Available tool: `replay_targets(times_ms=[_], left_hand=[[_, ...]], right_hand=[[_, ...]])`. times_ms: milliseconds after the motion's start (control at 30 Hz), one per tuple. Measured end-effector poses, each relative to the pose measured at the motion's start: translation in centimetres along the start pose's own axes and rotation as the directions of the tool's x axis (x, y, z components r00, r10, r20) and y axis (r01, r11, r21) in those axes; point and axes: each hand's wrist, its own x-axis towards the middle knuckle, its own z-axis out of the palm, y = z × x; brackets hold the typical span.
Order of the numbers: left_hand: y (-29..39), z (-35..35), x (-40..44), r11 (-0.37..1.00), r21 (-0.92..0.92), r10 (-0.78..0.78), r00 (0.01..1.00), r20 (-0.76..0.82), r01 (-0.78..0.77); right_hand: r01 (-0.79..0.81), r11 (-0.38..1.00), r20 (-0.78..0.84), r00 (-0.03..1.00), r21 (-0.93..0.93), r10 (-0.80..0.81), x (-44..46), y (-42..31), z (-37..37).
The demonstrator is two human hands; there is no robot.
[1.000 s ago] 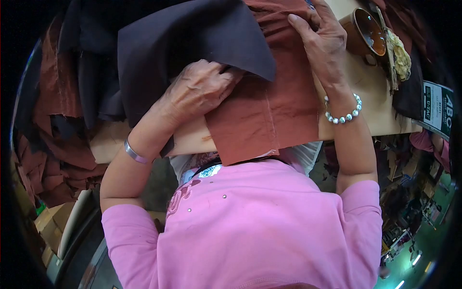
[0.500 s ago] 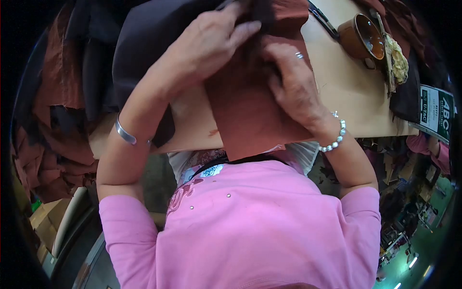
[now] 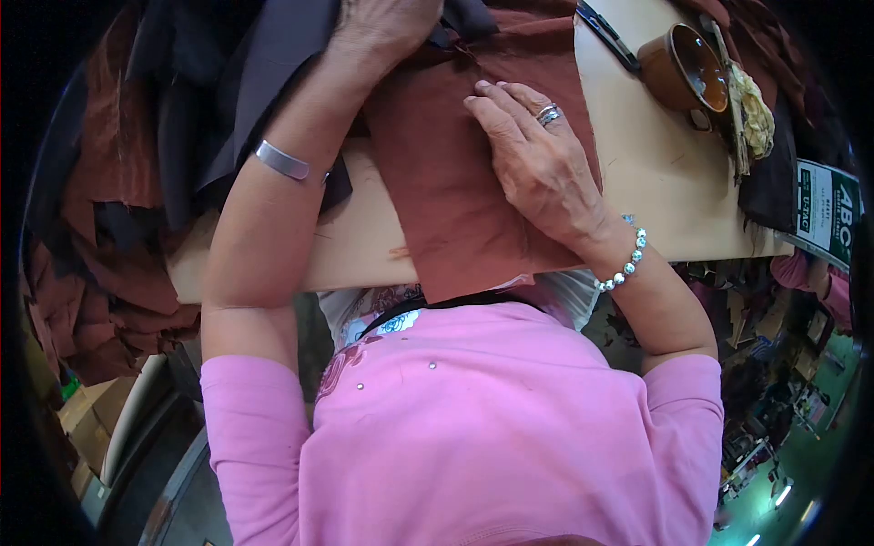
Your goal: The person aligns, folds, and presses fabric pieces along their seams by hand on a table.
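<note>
A reddish-brown piece of cloth or thin leather (image 3: 446, 182) lies on the table, its near end hanging over the front edge. My right hand (image 3: 546, 168), with a ring and a beaded bracelet, rests flat on it, fingers stretched and slightly apart. At the top edge of the view, my left hand (image 3: 387, 27) is by the far side of the piece, next to dark material (image 3: 273, 64); its fingers are cut off or hidden, so what it holds does not show. The dark sheet drapes to the left, partly under my left forearm.
On the right of the table (image 3: 655, 182) stand a brown mug (image 3: 669, 68), a black-handled cutter or pen-like tool (image 3: 608, 36) and a pale crumpled clump (image 3: 754, 114). A green-and-white ABC package (image 3: 828, 214) is at the right edge. Brown and dark scraps (image 3: 114, 300) hang at left.
My left hand has moved up and left, away from my right hand, and the dark sheet has shifted with it. My right hand has flattened onto the reddish-brown piece.
</note>
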Motion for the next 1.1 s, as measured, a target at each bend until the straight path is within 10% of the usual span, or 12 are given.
replay_targets(times_ms=[133, 233, 367, 500, 600, 800, 1100], left_hand=[[-1.0, -1.3, 0.3, 0.981, -0.099, -0.155, 0.982, 0.107, 0.166], [0.4, -3.3, 0.4, 0.92, -0.391, 0.012, 0.995, 0.1, 0.028], [2.2, -4.2, 0.6, 0.976, -0.198, 0.171, 0.881, 0.441, -0.091], [-1.4, 1.0, 0.8, 0.978, -0.191, -0.076, 0.997, 0.032, 0.081], [-2.8, 0.8, 1.0, 0.984, -0.086, -0.152, 0.988, 0.024, 0.153], [0.2, -0.6, 1.2, 0.83, -0.437, 0.436, 0.893, 0.116, -0.348], [-0.8, 1.1, 0.7, 0.987, -0.15, -0.049, 0.995, 0.083, 0.061]], right_hand=[[0.009, 1.0, 0.026, 1.0, -0.023, -0.009, -0.1, 0.0, -0.1], [0.005, 0.999, 0.028, 1.0, -0.035, -0.005, -0.1, 0.0, -0.1], [0.006, 0.999, 0.026, 1.0, -0.041, -0.005, -0.1, 0.0, -0.2], [-0.024, 0.999, 0.038, 0.999, -0.023, 0.024, -0.1, -0.2, -0.4], [0.01, 0.999, 0.02, 1.0, -0.047, -0.009, 0.0, -0.1, -0.3], [0.009, 0.999, 0.015, 1.0, -0.051, -0.008, -0.1, 0.1, -0.1], [0.011, 0.998, 0.004, 1.0, -0.054, -0.011, -0.1, 0.1, -0.2]])
